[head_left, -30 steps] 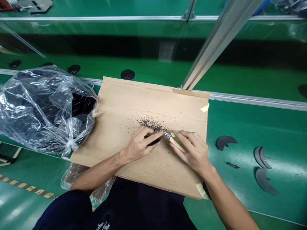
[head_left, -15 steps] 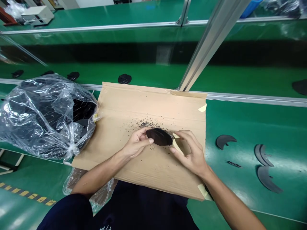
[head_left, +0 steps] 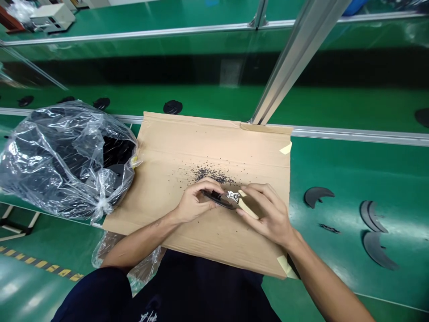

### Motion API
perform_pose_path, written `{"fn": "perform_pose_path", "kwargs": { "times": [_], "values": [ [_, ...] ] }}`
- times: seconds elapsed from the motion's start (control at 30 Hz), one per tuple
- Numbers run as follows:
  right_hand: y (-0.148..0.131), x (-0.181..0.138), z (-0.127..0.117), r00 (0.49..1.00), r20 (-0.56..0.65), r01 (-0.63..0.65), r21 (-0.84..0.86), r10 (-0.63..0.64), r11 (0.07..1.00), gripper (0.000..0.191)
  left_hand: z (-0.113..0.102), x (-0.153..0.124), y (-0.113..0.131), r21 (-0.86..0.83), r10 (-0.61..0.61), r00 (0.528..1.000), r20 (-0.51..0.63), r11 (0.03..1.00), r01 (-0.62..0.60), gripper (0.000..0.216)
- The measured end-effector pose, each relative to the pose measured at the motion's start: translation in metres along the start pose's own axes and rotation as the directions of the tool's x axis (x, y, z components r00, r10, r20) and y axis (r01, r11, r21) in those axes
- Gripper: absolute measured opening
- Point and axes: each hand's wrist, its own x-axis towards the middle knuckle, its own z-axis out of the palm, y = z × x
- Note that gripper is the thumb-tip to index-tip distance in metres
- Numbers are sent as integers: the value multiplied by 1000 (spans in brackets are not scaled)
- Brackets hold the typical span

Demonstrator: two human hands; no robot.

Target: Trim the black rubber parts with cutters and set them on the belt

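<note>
My left hand (head_left: 195, 201) pinches a thin black plastic part (head_left: 219, 200) by its left end, and the part is tilted nearly edge-on. In my right hand (head_left: 268, 214) is a pair of cutting pliers (head_left: 247, 207) with cream handles, its metal head right at the part's right end. Whether the jaws touch the part I cannot tell. Beneath both hands lies a cardboard sheet (head_left: 167, 152). Small black scraps (head_left: 209, 174) are scattered over it, thickest just beyond the part.
A clear plastic bag (head_left: 67, 165) full of black parts sits at the left. Curved black pieces (head_left: 317, 195) lie on the green table (head_left: 335, 165) at the right. Behind the cardboard, a metal post (head_left: 295, 58) rises beside several black discs, one disc (head_left: 172, 107) near the cardboard's edge.
The black part has turned from showing its broad face to nearly edge-on. The pliers' metal head now shows more clearly. Both hands stay in about the same place.
</note>
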Motion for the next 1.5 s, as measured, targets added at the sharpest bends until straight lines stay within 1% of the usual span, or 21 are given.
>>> {"fn": "perform_pose_path", "kwargs": {
  "times": [0.17, 0.47, 0.7, 0.9, 0.97, 1.03, 1.13, 1.2, 1.27, 1.33, 1.4, 1.43, 1.5],
  "values": [
    [3, -2, 0, 997, 0, 80, -30, -80, 996, 57, 0, 0, 2, -23, -4, 1000, -5, 1000, 4, 22],
    [2, 0, 0, 993, -13, 118, -75, -119, 990, 53, 1, -1, 0, 13, 29, 1000, -6, 999, -29, 19],
    [1, -2, -2, 994, -3, 111, -129, -113, 985, 55, 1, -2, 0, 71, 66, 997, -28, 995, -64, 14],
    [-1, -2, -5, 990, -5, 137, -129, -139, 982, 57, 0, -2, 1, 101, 58, 998, -19, 993, -56, 16],
    [1, -2, -4, 991, -19, 129, -123, -133, 984, 54, -1, -1, 1, 131, 72, 997, -20, 989, -69, 18],
    [4, -2, -4, 992, -45, 114, -143, -121, 983, 49, -2, -1, 2, 177, 123, 992, -23, 977, -117, 19],
    [6, -3, -3, 989, -67, 109, -236, -128, 966, 40, -1, -3, 5, 276, 192, 981, 16, 943, -189, 25],
    [6, -3, -4, 989, -55, 113, -306, -135, 945, 34, 0, -5, 7, 345, 179, 983, 37, 921, -181, 30],
    [6, -3, -5, 994, -43, 82, -368, -105, 926, 30, -1, -4, 8, 389, 111, 994, 12, 915, -107, 30],
    [10, -2, -9, 998, -48, 15, -423, -39, 906, 29, -7, 2, 8, 387, 6, 999, -32, 922, 7, 29],
    [18, -3, -13, 997, -66, -64, -477, 36, 876, 30, -18, 19, 6, 377, -94, 995, -40, 921, 102, 32],
    [24, -4, -16, 995, -73, -100, -504, 73, 858, 29, -25, 32, 4, 405, -114, 993, -32, 907, 117, 36],
    [36, -6, -20, 986, -81, -167, -549, 146, 819, 29, -40, 68, 0, 530, -97, 995, -14, 843, 90, 44]
  ]
}}
